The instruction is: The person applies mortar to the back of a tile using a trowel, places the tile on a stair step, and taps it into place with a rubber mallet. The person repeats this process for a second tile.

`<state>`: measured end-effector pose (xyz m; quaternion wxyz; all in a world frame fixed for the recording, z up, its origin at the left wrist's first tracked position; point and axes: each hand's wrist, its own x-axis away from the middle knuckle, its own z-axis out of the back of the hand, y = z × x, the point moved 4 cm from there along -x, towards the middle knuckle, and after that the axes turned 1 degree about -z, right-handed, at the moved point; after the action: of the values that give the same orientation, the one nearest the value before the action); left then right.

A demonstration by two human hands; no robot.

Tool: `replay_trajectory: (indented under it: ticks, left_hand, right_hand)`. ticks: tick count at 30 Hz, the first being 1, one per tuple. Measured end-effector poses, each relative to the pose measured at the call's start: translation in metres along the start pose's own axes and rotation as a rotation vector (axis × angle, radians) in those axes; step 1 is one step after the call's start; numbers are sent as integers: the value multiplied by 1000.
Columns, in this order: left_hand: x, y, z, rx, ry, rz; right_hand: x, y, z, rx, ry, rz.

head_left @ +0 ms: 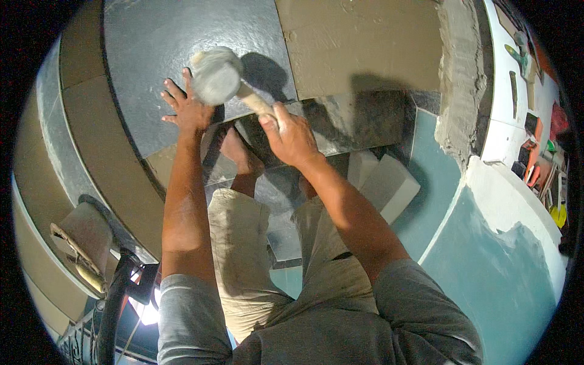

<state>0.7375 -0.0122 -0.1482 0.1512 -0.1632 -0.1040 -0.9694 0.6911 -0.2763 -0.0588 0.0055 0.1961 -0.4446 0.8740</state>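
Mallet: pale grey, round-headed mallet (220, 78) with a light wooden handle (254, 100)
Mallet pose: head over the tile's lower right part, slightly blurred, handle slanting down to the right; contact cannot be told
Tile: large, dark grey, stone-like tile (182, 30), faintly glossy
Tile position: lying flat, upper left of centre

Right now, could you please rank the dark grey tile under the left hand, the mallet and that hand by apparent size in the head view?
1. Dark grey tile
2. Mallet
3. Left hand, its visible part
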Motion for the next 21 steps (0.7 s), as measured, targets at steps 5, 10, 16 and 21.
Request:
replay_trajectory:
  ticks: [5,10,16,21]
  left_hand:
    - [-2,19,25,-97,-143,139]
    - [-3,30,41,-75,-227,177]
    - [-1,33,50,-58,-258,187]
    - [-4,35,54,-39,-228,183]
  right_hand:
    - [-12,1,5,10,48,-39]
    - [-37,-6,6,54,26,-49]
    - [-65,-5,7,83,-35,1]
    - [-79,-11,11,136,-14,-15]
